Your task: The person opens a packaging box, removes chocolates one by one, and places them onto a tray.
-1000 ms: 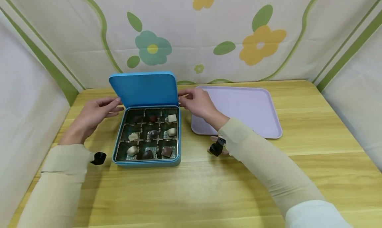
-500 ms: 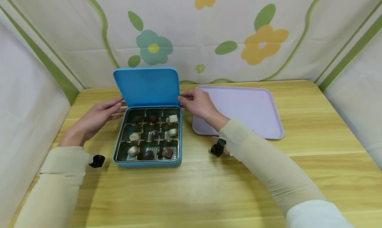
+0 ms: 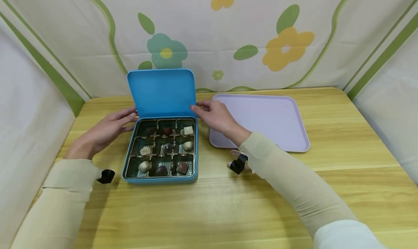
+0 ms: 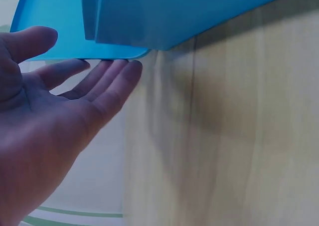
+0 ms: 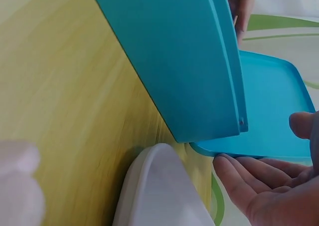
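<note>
A blue tin (image 3: 192,178) stands on the table with its lid (image 3: 163,91) raised on the far side, leaning back. Inside, a compartmented tray (image 3: 169,154) holds several chocolates, among them a white square one (image 3: 188,130) and a brown square one (image 3: 182,167). My left hand (image 3: 109,131) is at the lid's lower left edge, fingers nearly straight against it in the left wrist view and thumb apart. My right hand (image 3: 217,115) is at the lower right edge. Its extended fingers (image 5: 234,181) touch the lid's rim, with the thumb across the lid's inner face in that view.
A lilac tray (image 3: 261,122) lies right of the tin, partly under my right hand and forearm. Pale pink rounded shapes (image 5: 20,181) show below the right wrist. A flowered cloth (image 3: 212,35) hangs behind the wooden table (image 3: 209,212).
The lid has swung further back and stands more upright. Both hands stay at its sides; my left fingers have slid slightly right and further behind its edge.
</note>
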Action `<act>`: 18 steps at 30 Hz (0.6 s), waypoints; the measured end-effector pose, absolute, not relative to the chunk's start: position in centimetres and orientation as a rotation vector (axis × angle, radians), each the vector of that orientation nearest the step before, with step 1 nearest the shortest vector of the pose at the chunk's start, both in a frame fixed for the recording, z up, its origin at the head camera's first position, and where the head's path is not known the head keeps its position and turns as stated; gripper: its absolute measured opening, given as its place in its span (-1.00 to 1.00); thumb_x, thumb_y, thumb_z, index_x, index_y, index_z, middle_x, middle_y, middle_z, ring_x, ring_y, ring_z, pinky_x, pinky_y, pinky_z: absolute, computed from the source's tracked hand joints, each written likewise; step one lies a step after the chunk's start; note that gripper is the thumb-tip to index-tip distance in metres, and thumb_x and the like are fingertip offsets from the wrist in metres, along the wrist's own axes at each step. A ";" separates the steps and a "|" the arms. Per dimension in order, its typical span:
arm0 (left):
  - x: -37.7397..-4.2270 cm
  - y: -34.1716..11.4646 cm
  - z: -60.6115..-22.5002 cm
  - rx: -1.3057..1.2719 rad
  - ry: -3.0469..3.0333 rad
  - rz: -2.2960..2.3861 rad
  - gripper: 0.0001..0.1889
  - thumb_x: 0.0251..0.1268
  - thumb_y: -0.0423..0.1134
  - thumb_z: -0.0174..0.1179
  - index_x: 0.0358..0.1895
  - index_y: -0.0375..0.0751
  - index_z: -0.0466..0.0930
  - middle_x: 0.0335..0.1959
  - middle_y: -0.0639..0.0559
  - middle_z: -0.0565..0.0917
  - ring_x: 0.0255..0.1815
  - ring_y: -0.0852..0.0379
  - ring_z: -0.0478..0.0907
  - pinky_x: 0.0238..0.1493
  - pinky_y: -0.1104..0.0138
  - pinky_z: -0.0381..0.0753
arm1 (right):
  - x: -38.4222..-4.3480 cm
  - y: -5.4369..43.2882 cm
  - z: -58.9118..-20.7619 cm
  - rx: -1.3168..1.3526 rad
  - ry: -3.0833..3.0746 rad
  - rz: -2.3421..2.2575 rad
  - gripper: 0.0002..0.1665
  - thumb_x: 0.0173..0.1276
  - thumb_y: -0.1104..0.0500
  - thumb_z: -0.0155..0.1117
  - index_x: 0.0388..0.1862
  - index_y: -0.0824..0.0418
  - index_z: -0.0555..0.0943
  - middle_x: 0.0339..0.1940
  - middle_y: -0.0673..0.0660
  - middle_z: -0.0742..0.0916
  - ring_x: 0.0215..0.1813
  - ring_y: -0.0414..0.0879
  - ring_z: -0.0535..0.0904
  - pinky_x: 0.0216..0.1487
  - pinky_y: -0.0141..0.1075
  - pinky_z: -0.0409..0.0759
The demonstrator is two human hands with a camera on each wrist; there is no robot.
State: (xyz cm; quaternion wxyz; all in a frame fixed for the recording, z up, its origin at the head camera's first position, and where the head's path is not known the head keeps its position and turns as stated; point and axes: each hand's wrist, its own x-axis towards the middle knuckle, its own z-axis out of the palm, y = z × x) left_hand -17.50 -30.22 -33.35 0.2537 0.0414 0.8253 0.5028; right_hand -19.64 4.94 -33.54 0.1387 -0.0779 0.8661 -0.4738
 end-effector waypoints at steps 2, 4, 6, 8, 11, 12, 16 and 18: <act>-17.5 -30.4 -33.4 0.113 2.235 1.384 -0.18 0.78 0.22 -0.22 0.81 -0.11 -0.26 0.83 -0.19 -0.09 0.80 -0.25 -0.02 0.74 -0.21 0.05 | -19.6 5.0 -33.5 -0.222 2.492 -1.365 -0.24 0.65 -0.27 0.18 0.59 0.16 0.51 0.40 0.18 0.75 0.30 0.02 0.75 0.35 -0.03 0.70; -17.5 -30.4 -33.5 0.110 2.227 1.395 -0.19 0.78 0.21 -0.23 0.81 -0.12 -0.22 0.83 -0.18 -0.10 0.81 -0.23 -0.04 0.75 -0.19 0.04 | -19.6 5.0 -33.5 -0.221 2.483 -1.357 -0.23 0.65 -0.26 0.19 0.60 0.17 0.49 0.43 0.18 0.73 0.37 0.03 0.71 0.40 -0.03 0.68; -17.6 -30.4 -33.6 0.104 2.225 1.398 -0.20 0.79 0.20 -0.23 0.81 -0.13 -0.21 0.83 -0.17 -0.10 0.82 -0.22 -0.05 0.75 -0.18 0.03 | -19.6 5.0 -33.5 -0.222 2.473 -1.348 -0.24 0.64 -0.22 0.21 0.62 0.17 0.46 0.45 0.18 0.71 0.43 0.05 0.67 0.43 -0.03 0.65; -17.6 -30.3 -33.7 0.090 2.224 1.397 -0.21 0.79 0.19 -0.22 0.81 -0.13 -0.20 0.84 -0.16 -0.12 0.82 -0.21 -0.07 0.76 -0.16 0.02 | -19.5 4.9 -33.6 -0.227 2.461 -1.333 -0.24 0.64 -0.19 0.24 0.63 0.16 0.45 0.47 0.18 0.69 0.49 0.06 0.62 0.46 -0.02 0.63; -17.7 -30.0 -34.0 0.073 2.217 1.391 -0.21 0.80 0.16 -0.21 0.80 -0.15 -0.22 0.84 -0.14 -0.15 0.83 -0.20 -0.10 0.77 -0.14 0.00 | -19.3 4.8 -33.8 -0.250 2.440 -1.300 -0.23 0.62 -0.14 0.28 0.66 0.15 0.41 0.51 0.18 0.66 0.53 0.07 0.58 0.50 -0.02 0.59; -17.7 -29.9 -34.1 0.067 2.215 1.392 -0.21 0.81 0.15 -0.21 0.80 -0.17 -0.22 0.84 -0.15 -0.15 0.83 -0.20 -0.11 0.77 -0.14 0.00 | -19.3 4.8 -34.0 -0.259 2.433 -1.288 -0.21 0.62 -0.13 0.28 0.68 0.15 0.39 0.53 0.18 0.65 0.54 0.07 0.57 0.52 -0.02 0.58; -17.6 -29.8 -34.4 0.045 2.209 1.367 -0.25 0.83 0.11 -0.25 0.79 -0.25 -0.18 0.83 -0.20 -0.13 0.83 -0.24 -0.14 0.77 -0.16 -0.02 | -19.0 4.6 -34.4 -0.292 2.405 -1.261 -0.18 0.63 -0.09 0.28 0.72 0.17 0.32 0.58 0.19 0.60 0.59 0.07 0.52 0.57 -0.03 0.53; -17.6 -29.8 -34.4 0.037 2.208 1.351 -0.25 0.83 0.10 -0.27 0.78 -0.29 -0.16 0.82 -0.23 -0.10 0.82 -0.27 -0.14 0.77 -0.17 -0.03 | -18.9 4.6 -34.6 -0.295 2.396 -1.260 -0.18 0.64 -0.09 0.26 0.72 0.19 0.31 0.58 0.19 0.59 0.60 0.08 0.51 0.58 -0.03 0.52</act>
